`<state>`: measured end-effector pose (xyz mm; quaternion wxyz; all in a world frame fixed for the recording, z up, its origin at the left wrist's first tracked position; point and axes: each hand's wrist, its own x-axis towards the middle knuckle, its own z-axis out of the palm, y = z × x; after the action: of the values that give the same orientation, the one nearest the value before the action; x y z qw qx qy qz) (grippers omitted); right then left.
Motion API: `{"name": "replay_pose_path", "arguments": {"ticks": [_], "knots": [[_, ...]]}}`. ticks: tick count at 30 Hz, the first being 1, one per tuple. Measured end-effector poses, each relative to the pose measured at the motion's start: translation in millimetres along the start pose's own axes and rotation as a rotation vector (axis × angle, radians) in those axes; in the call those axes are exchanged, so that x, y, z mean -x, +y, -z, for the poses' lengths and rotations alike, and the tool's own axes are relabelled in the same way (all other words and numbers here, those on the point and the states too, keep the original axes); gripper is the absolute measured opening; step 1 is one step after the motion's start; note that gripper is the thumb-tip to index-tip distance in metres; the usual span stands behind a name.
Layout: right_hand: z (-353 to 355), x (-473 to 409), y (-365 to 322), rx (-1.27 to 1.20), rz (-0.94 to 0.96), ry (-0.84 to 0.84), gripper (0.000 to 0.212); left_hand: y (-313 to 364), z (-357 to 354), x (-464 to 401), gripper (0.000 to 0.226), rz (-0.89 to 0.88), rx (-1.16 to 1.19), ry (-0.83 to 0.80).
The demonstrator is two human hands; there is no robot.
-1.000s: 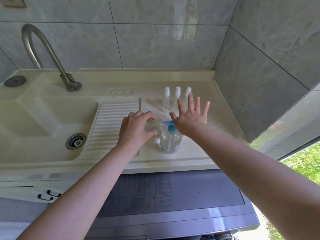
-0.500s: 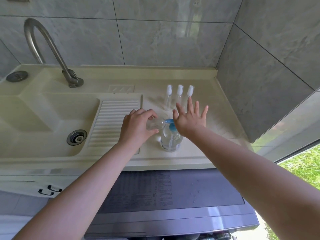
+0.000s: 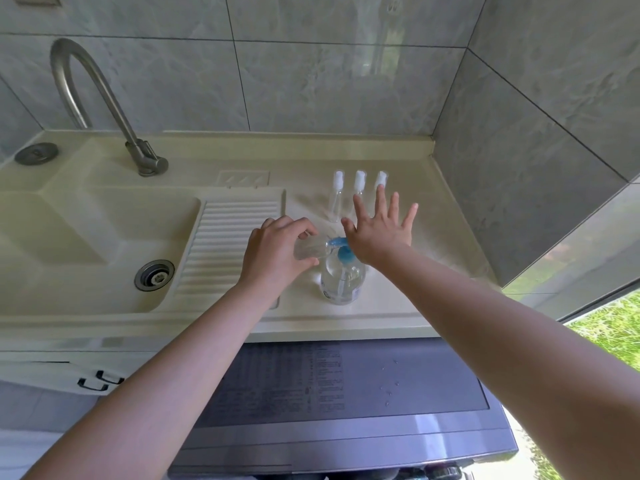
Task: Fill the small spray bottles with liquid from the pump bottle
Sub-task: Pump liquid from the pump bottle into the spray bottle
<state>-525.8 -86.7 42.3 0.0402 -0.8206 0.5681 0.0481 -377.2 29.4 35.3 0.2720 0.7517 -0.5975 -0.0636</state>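
Right now my left hand (image 3: 277, 252) grips a small bottle (image 3: 311, 249) at the spout (image 3: 336, 241); my flat, spread right hand (image 3: 379, 233) presses the pump bottle (image 3: 343, 277), so misalignment could spill liquid.

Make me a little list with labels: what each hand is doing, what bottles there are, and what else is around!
Left hand: grips a small clear bottle tilted at the pump's blue spout
Right hand: palm on the pump head, fingers spread straight
Pump bottle: clear, upright on the counter
Spare spray bottles: three, white-capped, in a row behind
Sink: to the left, with drain and faucet
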Motion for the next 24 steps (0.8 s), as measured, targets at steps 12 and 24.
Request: {"name": "replay_pose_path", "arguments": {"ticks": [12, 24], "knots": [[0.7, -5.3, -1.3, -0.011, -0.004, -0.004, 0.060, -1.8, 0.5, 0.7, 0.044, -0.002, 0.015, 0.003], [0.1, -4.4, -0.5, 0.026, 0.024, 0.034, 0.058, -1.6, 0.0, 1.7, 0.044, 0.004, 0.009, -0.003]]}}
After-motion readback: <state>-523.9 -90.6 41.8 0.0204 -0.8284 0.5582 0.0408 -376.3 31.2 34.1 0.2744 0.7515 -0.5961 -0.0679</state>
